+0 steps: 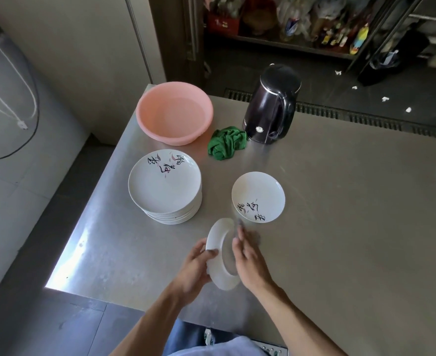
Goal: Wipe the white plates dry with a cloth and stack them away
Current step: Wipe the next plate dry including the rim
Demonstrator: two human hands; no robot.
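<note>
My left hand [196, 265] has a curled grip on the rim of a white plate [219, 240], tilted up on edge just above the desk [340, 201]. My right hand [250, 260] lies against its underside, fingers fairly straight and blurred. Just beyond the grip to the right, a single plate [258, 196] lies flat. Beyond to the left is a stack of plates [164, 183]. Farther off are a crumpled green cloth [227, 143], a pink basin [170, 136] and a dark kettle [270, 106].
</note>
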